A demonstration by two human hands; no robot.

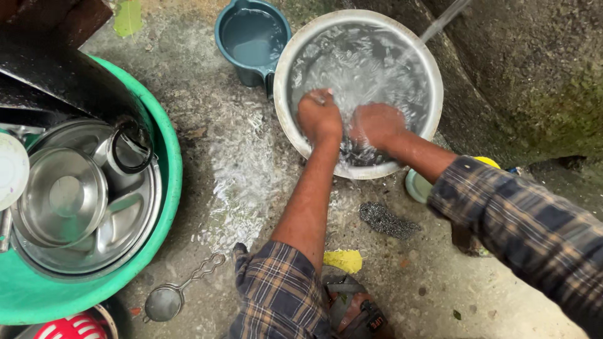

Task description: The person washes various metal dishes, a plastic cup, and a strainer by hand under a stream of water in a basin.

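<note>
A wide steel basin (290, 58) full of churning water stands on the wet ground ahead of me. Both my hands are in it. My left hand (319, 115) is closed in a fist at the basin's near side, and what it grips is hidden by water. My right hand (376, 124) lies beside it, palm down in the water, over something dark at the basin's bottom. A stream of water (440, 24) pours into the basin from the upper right.
A teal jug (250, 39) stands left of the basin. A green tub (164, 164) at left holds steel plates, bowls and a black pan. A small strainer (169, 297), a steel scrubber (384, 220) and a yellow leaf (343, 260) lie on the ground. A stone wall rises at right.
</note>
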